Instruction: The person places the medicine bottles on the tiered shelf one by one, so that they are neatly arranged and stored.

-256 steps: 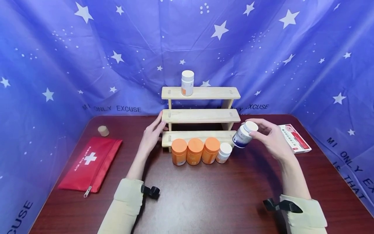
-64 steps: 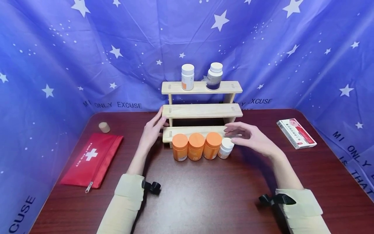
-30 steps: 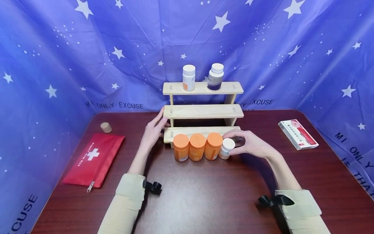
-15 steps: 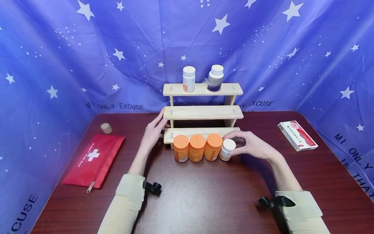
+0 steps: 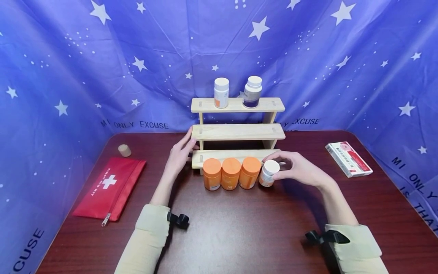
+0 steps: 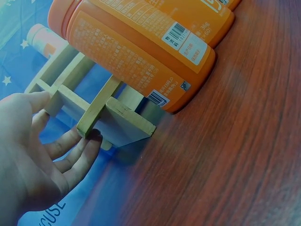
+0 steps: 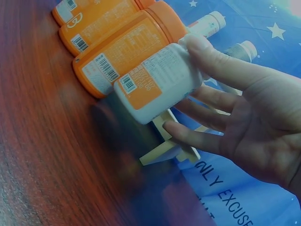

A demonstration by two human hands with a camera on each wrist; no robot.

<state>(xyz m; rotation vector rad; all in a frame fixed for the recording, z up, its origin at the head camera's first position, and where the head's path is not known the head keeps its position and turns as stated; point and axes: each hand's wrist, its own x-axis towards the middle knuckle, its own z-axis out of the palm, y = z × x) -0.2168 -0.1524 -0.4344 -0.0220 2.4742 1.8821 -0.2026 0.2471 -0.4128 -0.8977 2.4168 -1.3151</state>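
A white pill bottle (image 5: 269, 173) with an orange label patch is pinched by my right hand (image 5: 300, 168), thumb near its cap. It tilts slightly, and in the right wrist view the bottle (image 7: 157, 82) appears just off the table. My left hand (image 5: 178, 153) grips the left end of the three-tier wooden rack (image 5: 239, 131); in the left wrist view its fingers (image 6: 77, 157) bend round the boards. Three orange bottles (image 5: 212, 175) stand in a row before the lowest tier. On the top tier are another white bottle (image 5: 221, 93) and a white-capped bottle with a dark blue band (image 5: 252, 92).
A red first aid pouch (image 5: 111, 186) lies at the left, with a small wooden cylinder (image 5: 124, 150) behind it. At the right lies a flat red-and-white medicine box (image 5: 349, 159). A blue starry cloth (image 5: 164, 49) surrounds the dark table (image 5: 236, 236).
The blue-banded bottle went from my right hand to the top tier. That hand then took hold of the small white bottle and shifted it slightly right, away from the orange row.
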